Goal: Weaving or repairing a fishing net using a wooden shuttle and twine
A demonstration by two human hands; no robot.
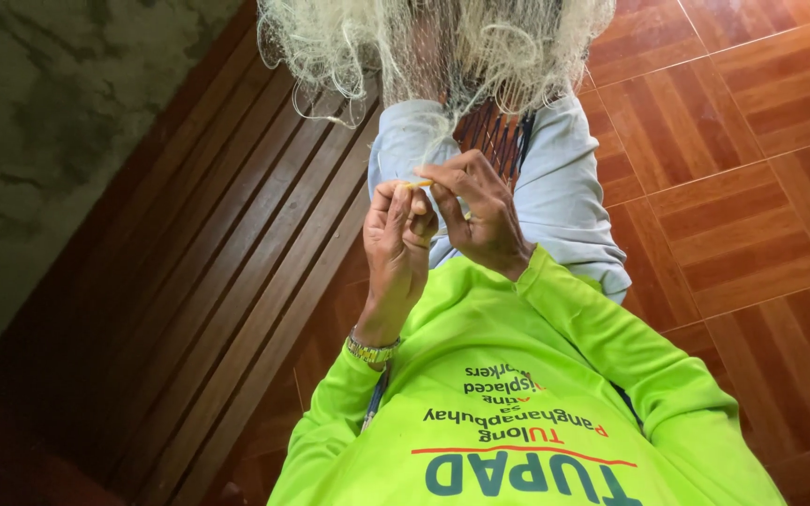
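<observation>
Containers: none shows; the loose things are a net and a small tool, both held up in the air.
Net: a pale, whitish fishing net [442, 42] of fine tangled mesh bunches along the top edge of the view and hangs down to the hands.
Needle: a thin yellowish netting needle [417, 185] shows only as a short tip between the fingers; the rest is hidden.
Left hand: the left hand [397, 245] is curled shut, fingertips pressed together just under the needle tip, a metal wristwatch [370, 351] on its wrist.
Right hand: the right hand [480, 211] is closed in a pinch on the needle, thumb and forefinger meeting at its tip, touching the left hand.
Clothing: a bright green long-sleeved shirt [517, 375] covers both arms; light grey trousers [564, 187] lie under the hands.
Seat: a dark wooden slatted bench [227, 262] runs diagonally at the left.
Floor: a reddish-brown tiled floor [742, 187] with a parquet pattern fills the right side.
Edges: a rough grey wall [58, 122] closes the far left beyond the bench.
</observation>
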